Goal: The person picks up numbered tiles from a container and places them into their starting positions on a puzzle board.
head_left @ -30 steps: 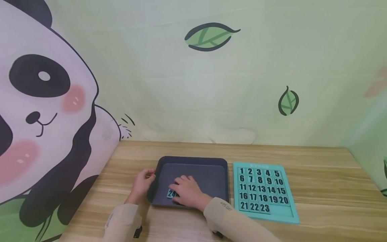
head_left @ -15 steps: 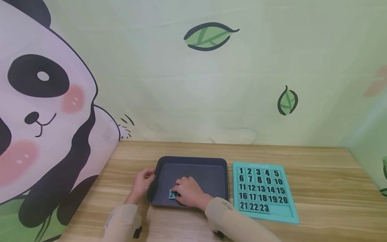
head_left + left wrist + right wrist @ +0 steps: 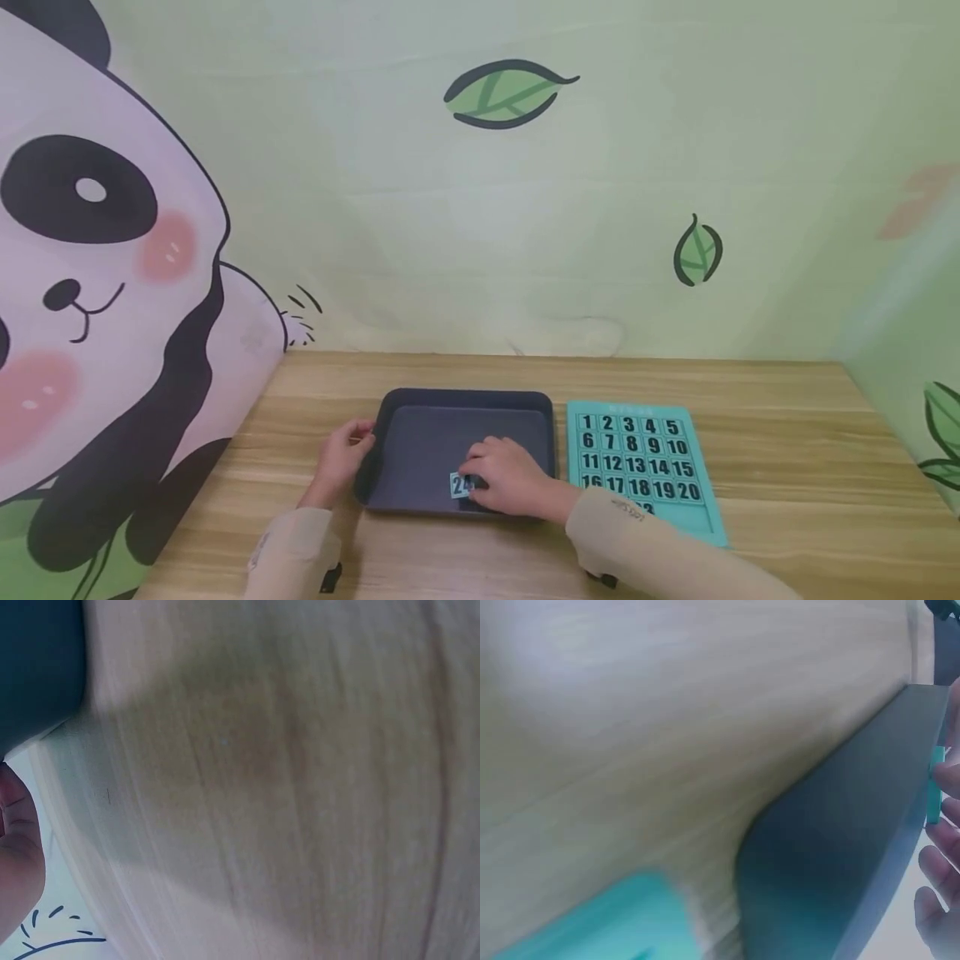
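In the head view, my right hand (image 3: pixel 510 475) pinches a small teal number tile (image 3: pixel 460 486) marked 24, above the right half of the dark tray (image 3: pixel 405 471). The tile's right edge is hidden by the fingers. The right wrist view shows that tile (image 3: pixel 936 787) edge-on between thumb and fingers, over the wall of the tray (image 3: pixel 832 825). My left hand (image 3: pixel 341 458) holds the tray's left rim, its fingers at the edge. Only part of the left hand (image 3: pixel 19 847) appears in the left wrist view, against the tray (image 3: pixel 41 675).
Right of the tray lies a teal number board (image 3: pixel 705 517) with tiles in ordered rows from 1. My right sleeve (image 3: pixel 637 533) covers part of its bottom row. Both stand on a wooden table (image 3: pixel 795 467), against a green wall cloth (image 3: pixel 375 208) with a panda print.
My right hand has moved right across the tray and carries the 24 tile with it. The left hand keeps its place at the rim. The head view has turned slightly to the right.
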A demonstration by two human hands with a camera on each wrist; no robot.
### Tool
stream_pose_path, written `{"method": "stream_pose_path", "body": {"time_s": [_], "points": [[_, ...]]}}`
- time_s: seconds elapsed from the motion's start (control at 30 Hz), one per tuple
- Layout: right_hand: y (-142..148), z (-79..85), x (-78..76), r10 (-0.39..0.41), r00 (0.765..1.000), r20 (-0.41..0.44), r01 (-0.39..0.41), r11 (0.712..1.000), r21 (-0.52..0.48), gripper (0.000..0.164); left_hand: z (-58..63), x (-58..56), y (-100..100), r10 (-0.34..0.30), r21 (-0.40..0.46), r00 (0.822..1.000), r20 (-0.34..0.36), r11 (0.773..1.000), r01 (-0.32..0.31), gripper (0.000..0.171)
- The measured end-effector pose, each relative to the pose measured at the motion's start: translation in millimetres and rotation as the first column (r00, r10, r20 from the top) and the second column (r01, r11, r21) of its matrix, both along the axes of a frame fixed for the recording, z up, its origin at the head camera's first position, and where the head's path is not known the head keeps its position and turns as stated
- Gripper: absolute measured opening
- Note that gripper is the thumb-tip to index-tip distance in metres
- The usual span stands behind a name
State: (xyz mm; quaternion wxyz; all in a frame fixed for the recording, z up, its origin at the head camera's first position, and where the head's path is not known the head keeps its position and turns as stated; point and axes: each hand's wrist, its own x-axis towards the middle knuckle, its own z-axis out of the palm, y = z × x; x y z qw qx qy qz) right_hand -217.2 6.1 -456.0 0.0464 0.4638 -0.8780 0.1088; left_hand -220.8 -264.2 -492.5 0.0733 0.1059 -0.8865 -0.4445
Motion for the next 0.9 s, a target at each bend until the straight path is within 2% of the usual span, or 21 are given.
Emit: {"method": "stream_pose_path", "body": {"time_s": [0.27,0.47,0.67,0.77,0.9], "points": [[48.3,12.7,8.2,0.028,1.000,-0.003,-0.028,0.998,-0.050,0.026,-1.9,0.2,-3.0,-0.010,-0.005,1.000,0.006,1.000,0.010,0.025],[88.3,16.9,14.3,0.004,1.000,0.008,-0.003,0.994,-0.110,0.024,-3.2,-0.3,-4.8,-0.011,-0.004,1.000,0.013,1.000,0.011,0.025],[129.2,15.9,17.9,-0.058,0.996,0.063,0.066,0.989,-0.133,0.025,-3.0,-1.2,-4.7,-0.016,-0.007,1.000,0.014,1.000,0.016,0.025],[149.2,12.5,18.4,-0.118,0.988,0.102,0.130,0.985,-0.117,0.025,-2.4,-1.6,-3.7,-0.019,-0.014,1.000,0.013,1.000,0.019,0.025],[173.7,7.2,18.3,-0.177,0.979,0.100,0.187,0.977,-0.102,0.026,-0.1,-1.3,-1.8,-0.023,-0.020,1.000,0.015,1.000,0.023,0.026]]}}
